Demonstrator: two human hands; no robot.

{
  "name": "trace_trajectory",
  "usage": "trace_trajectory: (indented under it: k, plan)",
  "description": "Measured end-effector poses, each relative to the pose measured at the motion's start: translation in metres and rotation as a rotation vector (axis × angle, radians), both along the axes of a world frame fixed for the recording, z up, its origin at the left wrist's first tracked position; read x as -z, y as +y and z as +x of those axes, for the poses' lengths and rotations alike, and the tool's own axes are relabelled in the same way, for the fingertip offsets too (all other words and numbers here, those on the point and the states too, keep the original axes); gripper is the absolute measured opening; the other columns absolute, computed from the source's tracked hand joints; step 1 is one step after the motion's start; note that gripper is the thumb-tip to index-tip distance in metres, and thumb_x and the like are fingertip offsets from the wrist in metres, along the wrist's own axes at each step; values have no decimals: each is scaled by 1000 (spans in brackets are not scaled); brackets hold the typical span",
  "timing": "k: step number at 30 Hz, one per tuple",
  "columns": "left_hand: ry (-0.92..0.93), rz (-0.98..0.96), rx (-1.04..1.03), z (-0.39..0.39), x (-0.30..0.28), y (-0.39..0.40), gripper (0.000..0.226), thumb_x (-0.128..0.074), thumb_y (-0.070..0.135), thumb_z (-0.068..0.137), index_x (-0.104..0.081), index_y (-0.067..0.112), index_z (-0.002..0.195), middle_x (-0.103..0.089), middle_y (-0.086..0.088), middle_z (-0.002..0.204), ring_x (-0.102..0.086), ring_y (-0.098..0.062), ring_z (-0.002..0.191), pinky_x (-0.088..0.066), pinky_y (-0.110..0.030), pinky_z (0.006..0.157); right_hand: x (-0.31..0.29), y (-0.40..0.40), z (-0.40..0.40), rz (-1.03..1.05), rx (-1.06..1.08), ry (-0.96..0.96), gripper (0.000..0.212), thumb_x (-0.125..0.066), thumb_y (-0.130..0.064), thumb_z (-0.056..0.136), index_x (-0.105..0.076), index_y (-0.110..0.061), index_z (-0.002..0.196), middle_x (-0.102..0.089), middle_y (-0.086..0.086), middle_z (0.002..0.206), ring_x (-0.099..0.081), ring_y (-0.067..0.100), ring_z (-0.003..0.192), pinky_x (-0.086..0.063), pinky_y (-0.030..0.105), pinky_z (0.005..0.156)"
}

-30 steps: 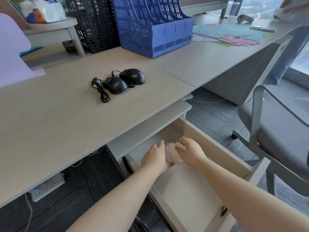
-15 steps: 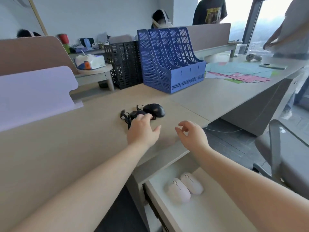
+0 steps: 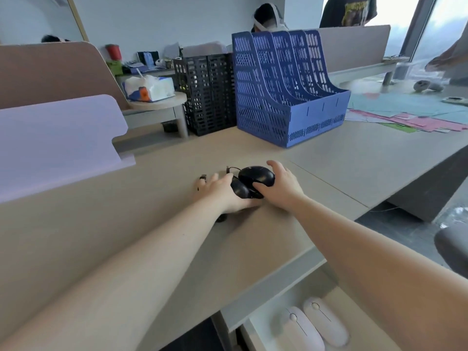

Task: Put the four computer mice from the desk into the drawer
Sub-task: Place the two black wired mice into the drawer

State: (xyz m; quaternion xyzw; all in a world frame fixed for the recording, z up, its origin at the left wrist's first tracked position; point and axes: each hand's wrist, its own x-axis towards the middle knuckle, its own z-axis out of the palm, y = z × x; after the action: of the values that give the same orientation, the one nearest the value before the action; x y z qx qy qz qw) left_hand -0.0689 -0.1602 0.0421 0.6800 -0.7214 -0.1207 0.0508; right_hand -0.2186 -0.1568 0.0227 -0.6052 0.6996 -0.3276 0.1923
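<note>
Two black wired mice lie together on the beige desk (image 3: pixel 329 173). My right hand (image 3: pixel 281 188) wraps the right black mouse (image 3: pixel 257 174), thumb in front and fingers behind it. My left hand (image 3: pixel 222 192) closes around the left black mouse (image 3: pixel 239 190), partly hiding it and its bundled cable, whose plug (image 3: pixel 202 177) shows past my fingers. Two pale pink mice (image 3: pixel 325 321) (image 3: pixel 301 330) rest side by side in the open drawer (image 3: pixel 354 307) at the bottom right.
A blue file rack (image 3: pixel 288 89) and a black mesh rack (image 3: pixel 205 95) stand behind the mice. A lilac divider panel (image 3: pixel 55 140) is at left. Coloured papers (image 3: pixel 410 115) cover the far right desk. A grey chair (image 3: pixel 453 247) sits right. People stand beyond the desks.
My hands left the two pink mice in the drawer, rose to the desk top and closed on the two black mice. The view tilted up with them.
</note>
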Motion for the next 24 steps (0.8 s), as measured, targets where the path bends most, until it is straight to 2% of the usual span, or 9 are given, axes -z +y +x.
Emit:
trace_trajectory:
  k: [2,4,7,9,14,19,24]
  plan:
    - [-11,21,31,0,1,-7,114,-42,98,26,-46,40,124,-52,3,131,-39,-28,132,-28,-41,107,1,-6,2,8,-24,14,77,-69,-39,78,-30,-24,142,-46,11,142,-40,33,132,-38,45,107]
    - [-10,8,59,3,-1,-9,101,-49,89,37,-45,40,125,-54,2,128,-42,-28,128,-31,-39,105,3,-9,3,12,-50,45,78,-70,-38,77,-30,-24,143,-46,10,141,-41,32,131,-39,44,105]
    - [-46,-26,116,6,-3,-4,86,-59,69,59,-35,40,136,-49,-4,133,-41,-29,126,-29,-35,105,3,-8,2,11,-39,85,75,-68,-33,79,-31,-22,143,-47,11,141,-43,31,130,-41,42,103]
    - [-62,-13,128,6,-7,3,77,-61,62,66,-37,41,136,-46,-5,132,-40,-31,122,-30,-33,103,2,-4,0,4,-21,110,73,-67,-33,79,-32,-20,142,-48,11,140,-44,32,129,-42,42,101]
    - [-16,-32,118,4,-13,16,62,-68,51,63,-53,35,121,-41,-1,105,-44,-31,105,-36,-31,89,2,18,-10,-21,32,110,66,-66,-34,79,-39,-19,138,-54,12,132,-48,33,123,-46,41,95]
    - [31,-102,110,-1,-12,41,61,-72,40,61,-54,24,117,-50,-5,113,-53,-29,108,-40,-28,76,-4,50,-22,-19,55,70,64,-65,-33,79,-42,-18,136,-56,12,129,-49,32,121,-45,39,96]
    - [17,-120,141,-11,-6,85,60,-71,36,58,-51,20,112,-51,-5,112,-54,-30,105,-46,-33,79,-17,96,-32,-27,80,9,62,-66,-30,79,-44,-16,136,-56,12,130,-49,31,122,-44,38,96]
